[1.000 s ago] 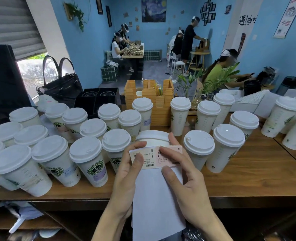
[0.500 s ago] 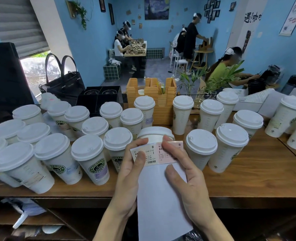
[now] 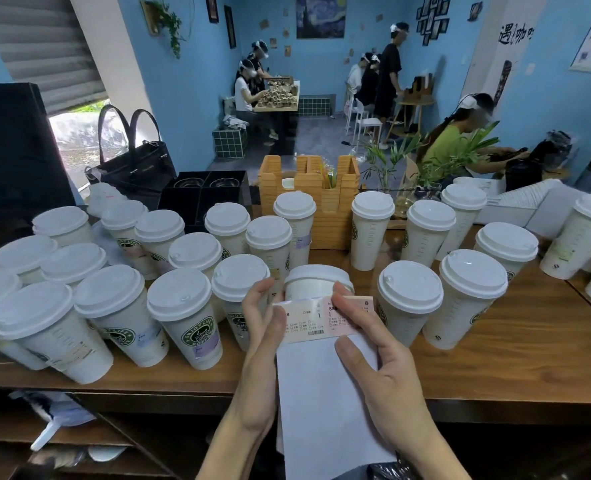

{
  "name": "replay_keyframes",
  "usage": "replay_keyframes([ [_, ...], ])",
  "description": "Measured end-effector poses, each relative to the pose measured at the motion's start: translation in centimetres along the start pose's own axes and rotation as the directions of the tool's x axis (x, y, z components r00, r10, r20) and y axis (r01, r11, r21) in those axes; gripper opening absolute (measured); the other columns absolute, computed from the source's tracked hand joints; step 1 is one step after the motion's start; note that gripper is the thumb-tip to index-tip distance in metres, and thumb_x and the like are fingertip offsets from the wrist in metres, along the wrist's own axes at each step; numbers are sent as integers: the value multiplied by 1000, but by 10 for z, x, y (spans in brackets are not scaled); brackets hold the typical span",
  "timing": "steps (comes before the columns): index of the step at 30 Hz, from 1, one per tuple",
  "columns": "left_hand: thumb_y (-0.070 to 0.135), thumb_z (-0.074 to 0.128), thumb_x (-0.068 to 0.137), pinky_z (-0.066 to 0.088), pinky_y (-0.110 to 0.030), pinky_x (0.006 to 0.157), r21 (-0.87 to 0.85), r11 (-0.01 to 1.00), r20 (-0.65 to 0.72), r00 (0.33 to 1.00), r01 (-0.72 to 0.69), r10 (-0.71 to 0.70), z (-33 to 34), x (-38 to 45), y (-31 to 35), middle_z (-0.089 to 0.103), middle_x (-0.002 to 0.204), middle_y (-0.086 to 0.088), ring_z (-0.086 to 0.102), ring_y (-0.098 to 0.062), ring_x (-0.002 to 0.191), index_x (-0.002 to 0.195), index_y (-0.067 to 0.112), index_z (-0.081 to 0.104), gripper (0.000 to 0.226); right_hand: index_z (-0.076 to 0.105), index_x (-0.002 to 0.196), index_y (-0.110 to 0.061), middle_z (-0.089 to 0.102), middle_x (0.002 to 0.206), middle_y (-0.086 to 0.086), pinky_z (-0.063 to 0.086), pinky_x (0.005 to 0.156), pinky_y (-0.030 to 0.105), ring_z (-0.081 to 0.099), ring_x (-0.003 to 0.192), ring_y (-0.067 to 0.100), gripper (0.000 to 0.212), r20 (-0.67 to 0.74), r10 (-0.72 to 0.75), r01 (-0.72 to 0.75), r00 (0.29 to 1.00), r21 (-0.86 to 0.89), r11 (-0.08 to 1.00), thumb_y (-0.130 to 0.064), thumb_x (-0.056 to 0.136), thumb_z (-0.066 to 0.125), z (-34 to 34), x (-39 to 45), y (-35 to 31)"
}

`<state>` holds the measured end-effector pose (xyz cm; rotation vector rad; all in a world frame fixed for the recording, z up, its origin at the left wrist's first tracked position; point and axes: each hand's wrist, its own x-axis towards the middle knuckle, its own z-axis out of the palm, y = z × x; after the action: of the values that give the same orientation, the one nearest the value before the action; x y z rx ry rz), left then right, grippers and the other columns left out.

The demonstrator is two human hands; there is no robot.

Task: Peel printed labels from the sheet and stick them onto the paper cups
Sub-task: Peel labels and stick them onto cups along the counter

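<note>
A long white label sheet hangs over the counter's front edge, with pale printed labels at its top end. My left hand pinches the left label edge between thumb and fingers. My right hand grips the sheet's right side, forefinger on the pink label and thumb on the white backing. Directly behind the sheet stands a lidded white paper cup, partly hidden. Several lidded cups with green logos crowd the left; several plainer ones stand to the right.
The wooden counter carries all the cups. Behind them stand a wooden holder, a black box, a black handbag and plants. Shelves lie under the counter. People work at tables in the far room.
The left label's edge has lifted from the sheet and its top now curls away. My left fingers have shifted up around it. The right hand barely moved.
</note>
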<state>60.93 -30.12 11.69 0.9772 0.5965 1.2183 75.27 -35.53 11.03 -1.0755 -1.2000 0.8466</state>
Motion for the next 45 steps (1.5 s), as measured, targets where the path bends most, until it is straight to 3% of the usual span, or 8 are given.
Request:
replay_keyframes([
  [3,40,66,85,38,-57,115,-85,996,30,999,24,-21,-7,4,-5,60,145,-7,57,-31,134,134,54,51,54,71,125,-45,58,141,-30,39,106,10,47,137,-6,40,17,-2,2,1000,-20,1000,-20,94,71,-8,0,1],
  [7,26,59,84,14,-54,126,-251,958,237,968,139,-78,-21,9,-11,43,160,-10,36,-31,150,156,29,42,74,73,120,-44,62,139,-25,42,106,14,51,135,-3,46,41,47,-48,998,42,998,-12,88,68,-22,0,3],
  [15,-2,75,79,23,-56,123,-4,978,441,878,208,-185,-33,11,-14,41,161,-13,37,-37,149,156,45,30,101,76,112,-51,67,134,-20,46,102,15,58,130,2,44,13,41,-41,999,42,998,-16,86,74,-31,-2,0],
  [21,12,90,61,53,-36,101,187,982,176,983,19,-52,-25,15,-9,61,145,-1,59,-26,132,148,49,33,111,77,121,-32,66,135,-19,45,102,12,56,132,0,42,-44,13,-13,999,16,1000,-12,85,68,-38,-6,-7],
  [25,-3,89,72,54,-25,97,383,911,63,988,-151,138,-16,19,-16,55,147,12,59,-10,131,138,64,36,108,74,116,-48,68,134,-19,45,108,19,58,131,1,46,-117,-23,23,993,-6,1000,-16,83,70,-43,-7,-13],
  [33,16,88,81,35,-54,120,665,674,64,923,-323,379,-11,48,-59,31,161,16,31,-17,152,147,61,26,101,76,117,-41,69,128,-24,38,112,15,55,132,-4,54,-242,-36,27,969,-41,999,7,93,66,-42,-3,-2],
  [38,20,86,83,26,-45,124,771,499,167,882,-395,441,-14,64,-78,27,164,-10,24,-22,155,149,61,19,103,73,117,-30,70,124,-27,42,101,5,55,125,-13,45,-283,-15,5,959,-34,999,8,93,65,-43,-4,0],
  [45,24,82,84,16,-15,121,778,447,234,864,-442,447,-25,79,-95,26,162,-17,25,-22,154,154,54,14,102,73,116,-29,69,123,-29,42,99,4,55,124,-15,43,-298,-28,10,954,-62,998,6,93,66,-43,-2,2],
])
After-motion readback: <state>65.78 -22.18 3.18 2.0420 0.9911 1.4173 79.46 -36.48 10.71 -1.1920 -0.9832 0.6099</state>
